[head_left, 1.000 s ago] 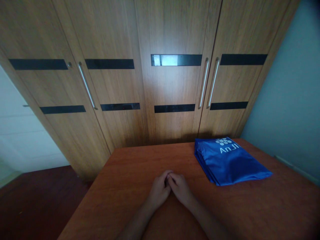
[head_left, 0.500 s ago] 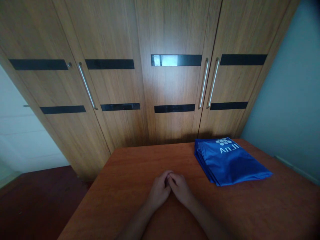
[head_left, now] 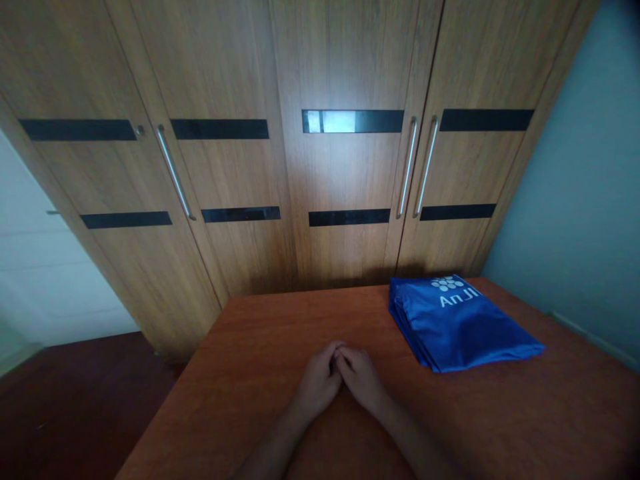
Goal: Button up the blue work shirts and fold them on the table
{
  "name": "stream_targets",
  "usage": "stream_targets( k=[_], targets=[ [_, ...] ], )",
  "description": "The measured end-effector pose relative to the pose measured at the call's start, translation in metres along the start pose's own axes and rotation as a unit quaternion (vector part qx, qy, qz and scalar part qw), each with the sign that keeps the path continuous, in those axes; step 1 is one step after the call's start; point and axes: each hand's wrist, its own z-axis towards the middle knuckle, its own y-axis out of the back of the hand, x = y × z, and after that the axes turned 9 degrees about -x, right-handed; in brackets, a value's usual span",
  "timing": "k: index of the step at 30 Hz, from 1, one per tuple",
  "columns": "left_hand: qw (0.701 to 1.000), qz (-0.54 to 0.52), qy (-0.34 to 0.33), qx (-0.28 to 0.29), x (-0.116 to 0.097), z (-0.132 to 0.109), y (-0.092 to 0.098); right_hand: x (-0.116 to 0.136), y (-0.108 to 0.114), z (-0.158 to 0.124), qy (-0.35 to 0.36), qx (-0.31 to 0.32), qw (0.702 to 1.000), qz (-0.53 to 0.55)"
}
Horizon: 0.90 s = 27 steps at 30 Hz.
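My left hand (head_left: pixel 319 377) and my right hand (head_left: pixel 361 377) rest together on the reddish-brown wooden table (head_left: pixel 280 320). Their fingertips meet and the fingers are curled in, both hands closed. No object shows in either one, though the palms are hidden. To the right of my right hand, and apart from it, lies a folded blue fabric sheet or bag (head_left: pixel 465 333). White lettering and a cluster of white dots are printed on it, and the letters read mirrored.
A wooden wardrobe (head_left: pixel 340 173) with dark strips and long metal handles stands right behind the table. On the right is a pale blue wall (head_left: pixel 590 200). A white panelled surface (head_left: pixel 55 280) and dark red floor (head_left: pixel 90 400) are at the left.
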Motion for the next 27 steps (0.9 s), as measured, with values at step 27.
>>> stream_targets(
  k=[27],
  targets=[
    [1.000,0.000,-0.003,0.000,-0.0013,-0.0014,0.0003,-0.0013,-0.0010,0.0000,0.011,-0.002,1.000,0.002]
  ],
)
